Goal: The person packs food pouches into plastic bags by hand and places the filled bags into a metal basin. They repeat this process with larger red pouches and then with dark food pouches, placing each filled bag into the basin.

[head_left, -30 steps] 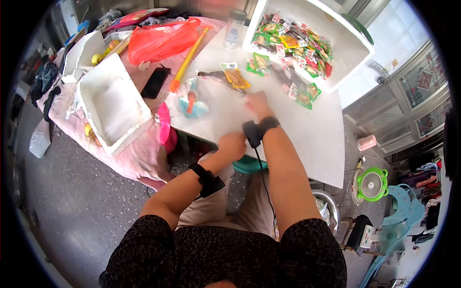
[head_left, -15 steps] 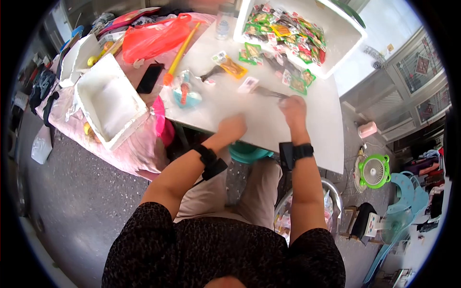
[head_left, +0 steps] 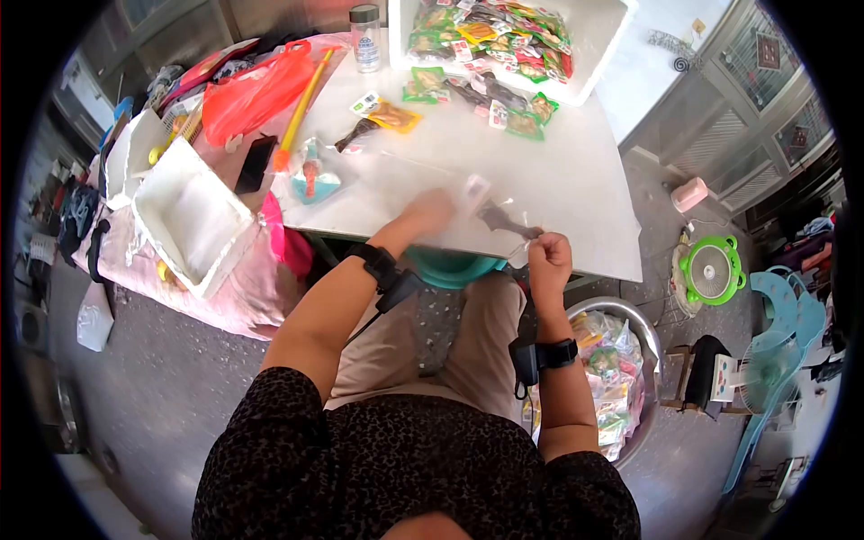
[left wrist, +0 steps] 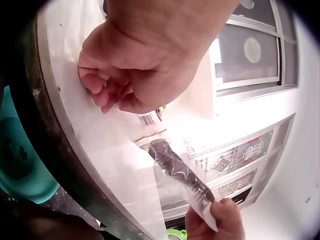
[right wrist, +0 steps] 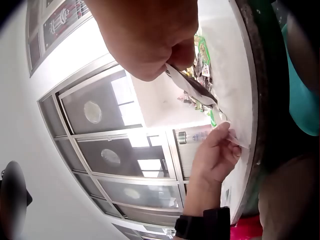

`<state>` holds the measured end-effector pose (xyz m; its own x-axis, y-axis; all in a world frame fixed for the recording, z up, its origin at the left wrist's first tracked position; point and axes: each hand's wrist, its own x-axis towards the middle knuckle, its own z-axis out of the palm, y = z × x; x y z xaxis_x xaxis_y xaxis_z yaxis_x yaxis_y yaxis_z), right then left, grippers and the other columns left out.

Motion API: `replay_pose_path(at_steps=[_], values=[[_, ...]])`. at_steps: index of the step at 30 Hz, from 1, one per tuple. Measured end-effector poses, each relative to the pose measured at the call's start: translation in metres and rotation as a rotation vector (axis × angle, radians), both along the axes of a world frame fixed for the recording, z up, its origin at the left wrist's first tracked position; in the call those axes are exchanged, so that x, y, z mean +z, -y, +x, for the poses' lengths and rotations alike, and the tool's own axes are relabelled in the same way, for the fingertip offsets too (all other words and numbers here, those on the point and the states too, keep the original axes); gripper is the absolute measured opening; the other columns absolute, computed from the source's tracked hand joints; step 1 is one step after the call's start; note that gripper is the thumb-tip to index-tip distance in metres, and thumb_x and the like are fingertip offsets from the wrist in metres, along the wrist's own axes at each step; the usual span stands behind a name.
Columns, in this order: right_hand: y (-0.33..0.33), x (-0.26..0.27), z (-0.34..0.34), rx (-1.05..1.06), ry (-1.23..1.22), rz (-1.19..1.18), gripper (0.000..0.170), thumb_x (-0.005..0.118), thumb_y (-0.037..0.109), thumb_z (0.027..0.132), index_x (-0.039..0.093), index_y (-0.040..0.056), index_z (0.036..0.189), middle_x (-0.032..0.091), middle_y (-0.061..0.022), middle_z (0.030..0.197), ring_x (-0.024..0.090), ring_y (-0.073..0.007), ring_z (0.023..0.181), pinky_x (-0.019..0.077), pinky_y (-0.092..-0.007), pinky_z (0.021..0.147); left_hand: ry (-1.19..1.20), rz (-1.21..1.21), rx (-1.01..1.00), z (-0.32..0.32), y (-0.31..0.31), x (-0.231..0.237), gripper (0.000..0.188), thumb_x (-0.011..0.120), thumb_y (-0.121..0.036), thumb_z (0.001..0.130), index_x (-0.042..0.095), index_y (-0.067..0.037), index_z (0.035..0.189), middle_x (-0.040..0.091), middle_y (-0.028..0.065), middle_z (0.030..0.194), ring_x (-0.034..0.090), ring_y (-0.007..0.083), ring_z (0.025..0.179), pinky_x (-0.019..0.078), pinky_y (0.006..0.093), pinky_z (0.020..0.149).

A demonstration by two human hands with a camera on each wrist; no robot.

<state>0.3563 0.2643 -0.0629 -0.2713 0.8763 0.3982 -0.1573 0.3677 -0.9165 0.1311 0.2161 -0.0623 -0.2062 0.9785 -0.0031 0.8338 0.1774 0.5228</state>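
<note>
My right hand (head_left: 549, 265) pinches one end of a clear packet of dark food (head_left: 504, 219) at the table's front edge. Its white label end points toward my left hand (head_left: 427, 214), which is blurred over the table. In the left wrist view my left hand (left wrist: 135, 75) has curled fingers right by the label, and the packet (left wrist: 175, 167) stretches down to my right hand (left wrist: 217, 220). The right wrist view has my left hand (right wrist: 215, 155) at the packet's far end, beside clear film. I cannot tell whether the left fingers grip it.
On the white table (head_left: 594, 198) lie a yellow packet (head_left: 391, 115), green packets (head_left: 427, 85) and a blue-and-clear pouch (head_left: 315, 180). A foam box (head_left: 603, 54) of packets stands behind, beside a jar (head_left: 366, 40). A metal basin (head_left: 643, 333) of packets sits below right.
My right hand has picked up the dark packet and drawn it right and back to the table edge. The yellow packet has turned and shifted apart from another dark one. The head view has shifted.
</note>
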Motion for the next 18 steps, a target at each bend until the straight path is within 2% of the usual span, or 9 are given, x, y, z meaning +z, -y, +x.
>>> replay_pose_path(at_steps=[3, 6, 9, 16, 18], values=[[0.002, 0.000, 0.007, 0.041, 0.034, -0.057, 0.010, 0.050, -0.004, 0.071, 0.048, 0.0040, 0.076, 0.047, 0.0017, 0.068, 0.040, -0.0018, 0.058, 0.0347, -0.0148, 0.053, 0.171, -0.015, 0.121, 0.006, 0.005, 0.012, 0.017, 0.046, -0.017, 0.067, 0.051, -0.002, 0.075, 0.054, 0.0182, 0.077, 0.052, 0.0336, 0.076, 0.0409, 0.0375, 0.064], [-0.006, -0.004, 0.013, 0.005, -0.046, -0.118, 0.010, 0.049, -0.004, 0.071, 0.048, 0.0040, 0.076, 0.047, 0.0014, 0.069, 0.039, -0.0015, 0.057, 0.0328, -0.0144, 0.050, 0.082, -0.067, 0.238, 0.021, 0.008, 0.019, 0.016, 0.047, -0.017, 0.066, 0.051, -0.004, 0.074, 0.055, 0.0162, 0.074, 0.053, 0.0318, 0.075, 0.0413, 0.0369, 0.062], [-0.006, -0.001, 0.022, -0.060, -0.086, -0.269, 0.010, 0.048, -0.005, 0.071, 0.048, 0.0040, 0.076, 0.048, 0.0011, 0.069, 0.037, -0.0015, 0.056, 0.0308, -0.0145, 0.049, 0.031, -0.039, 0.241, 0.021, 0.005, 0.004, 0.015, 0.049, -0.018, 0.065, 0.051, -0.006, 0.075, 0.056, 0.0140, 0.074, 0.053, 0.0305, 0.075, 0.0413, 0.0374, 0.062], [0.005, -0.004, 0.019, -0.080, -0.125, -0.196, 0.009, 0.048, -0.003, 0.071, 0.047, 0.0036, 0.076, 0.045, 0.0024, 0.064, 0.036, -0.0016, 0.051, 0.0282, -0.0154, 0.044, 0.019, -0.085, 0.213, 0.021, 0.007, 0.014, 0.017, 0.050, -0.018, 0.064, 0.050, -0.006, 0.077, 0.055, 0.0136, 0.076, 0.053, 0.0307, 0.075, 0.0407, 0.0386, 0.062], [-0.002, -0.008, 0.021, -0.047, -0.117, -0.280, 0.008, 0.048, -0.003, 0.071, 0.047, 0.0032, 0.076, 0.046, 0.0016, 0.064, 0.036, -0.0025, 0.050, 0.0288, -0.0155, 0.043, 0.003, -0.084, 0.187, 0.017, 0.006, 0.007, 0.017, 0.050, -0.018, 0.064, 0.050, -0.006, 0.077, 0.055, 0.0141, 0.076, 0.052, 0.0312, 0.075, 0.0403, 0.0385, 0.061]])
